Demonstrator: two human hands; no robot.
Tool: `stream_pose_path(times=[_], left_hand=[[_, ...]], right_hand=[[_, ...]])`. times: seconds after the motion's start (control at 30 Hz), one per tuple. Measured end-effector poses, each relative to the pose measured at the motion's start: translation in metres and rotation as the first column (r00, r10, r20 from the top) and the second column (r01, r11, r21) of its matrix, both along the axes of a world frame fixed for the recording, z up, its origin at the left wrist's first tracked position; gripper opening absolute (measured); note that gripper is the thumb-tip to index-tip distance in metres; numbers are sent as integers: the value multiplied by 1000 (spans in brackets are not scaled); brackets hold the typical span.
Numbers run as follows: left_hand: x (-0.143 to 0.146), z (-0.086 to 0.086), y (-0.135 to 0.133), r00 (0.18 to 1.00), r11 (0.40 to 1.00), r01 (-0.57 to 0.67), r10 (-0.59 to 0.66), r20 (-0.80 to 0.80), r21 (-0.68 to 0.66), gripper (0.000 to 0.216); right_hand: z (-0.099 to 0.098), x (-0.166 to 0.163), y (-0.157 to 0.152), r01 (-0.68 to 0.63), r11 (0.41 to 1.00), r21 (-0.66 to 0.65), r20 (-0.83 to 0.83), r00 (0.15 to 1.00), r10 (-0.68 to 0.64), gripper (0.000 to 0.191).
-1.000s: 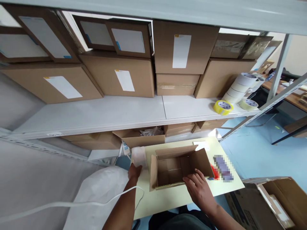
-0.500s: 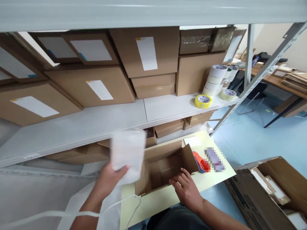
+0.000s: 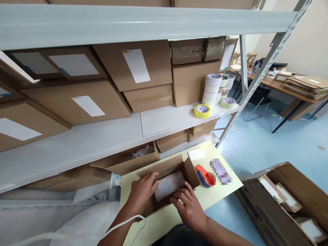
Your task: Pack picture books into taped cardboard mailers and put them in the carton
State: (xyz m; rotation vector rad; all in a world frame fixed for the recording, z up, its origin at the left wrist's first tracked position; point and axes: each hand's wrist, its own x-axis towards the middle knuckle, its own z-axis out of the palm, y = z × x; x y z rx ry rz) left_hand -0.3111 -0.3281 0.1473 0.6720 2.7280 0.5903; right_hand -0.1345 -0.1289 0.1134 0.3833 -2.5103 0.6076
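Note:
An open cardboard box (image 3: pixel 189 172) stands on a pale yellow table (image 3: pixel 217 193) in front of me. A white soft packet (image 3: pixel 169 185) lies inside it. My left hand (image 3: pixel 142 191) reaches into the box from the left, fingers curled on the packet's left end. My right hand (image 3: pixel 188 208) rests at the box's near edge, fingertips touching the packet's near side.
An orange tape dispenser (image 3: pixel 205 176) and a white slip (image 3: pixel 196 153) lie right of the box. A shelf (image 3: pixel 77 147) carries labelled cartons and tape rolls (image 3: pixel 212 90). A white bag (image 3: pixel 87 223) sits at lower left, an open carton (image 3: pixel 284 201) on the floor at right.
My left hand lifted the white packet from the bag at left and brought it down into the box. My right hand stayed at the box's near edge. The view tilted up.

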Motion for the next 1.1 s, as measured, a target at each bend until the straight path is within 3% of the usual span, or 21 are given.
stream_pose_path(times=[0.1,0.17,0.23,0.33,0.43,0.53,0.67,0.77,0.83,0.87,0.93,1.0,1.03,1.07,1.1], left_hand=[[19,-7,-40,951,974,-144,185,-249,172,41],[36,-20,-58,899,918,-272,349,-264,289,53],[51,-33,-67,880,887,-316,407,-247,336,58],[63,-43,-70,927,930,-242,306,-216,277,52],[63,-42,-67,982,976,-135,154,-106,169,42],[59,-37,-63,986,982,-115,131,-99,152,42],[53,-27,-55,960,963,-144,192,-204,229,50],[49,-21,-46,978,973,-55,97,-182,225,47],[50,-24,-40,990,978,39,-9,-143,204,44],[51,-27,-38,991,978,83,-60,-123,192,43],[56,-37,-33,988,975,139,-126,-86,172,43],[61,-47,-31,990,975,133,-123,-64,179,43],[63,-52,-31,993,974,112,-102,-59,198,42],[66,-55,-32,996,970,86,-75,-53,227,42],[68,-57,-33,998,964,58,-48,-43,261,41]], right_hand=[[-7,-8,8,61,998,4,-17,998,-61,35],[-15,-18,13,51,998,25,4,999,-51,31],[-24,-27,16,11,999,47,49,999,-13,23],[-30,-34,17,-29,998,56,113,993,22,20],[-24,-36,17,37,997,69,158,986,-48,38],[-13,-40,18,100,990,96,152,982,-113,55],[-1,-27,26,20,996,84,77,997,-26,19],[3,1,36,-118,993,-22,61,991,119,16],[0,18,44,-191,966,-176,97,973,210,14],[-4,24,48,-163,949,-270,107,974,197,13],[-15,28,56,57,894,-444,139,990,6,12],[-24,21,63,340,765,-547,235,939,-250,20],[-25,16,65,425,708,-564,299,904,-305,31],[-25,10,68,459,684,-568,362,885,-293,41],[-23,5,70,444,699,-560,414,881,-228,48]])
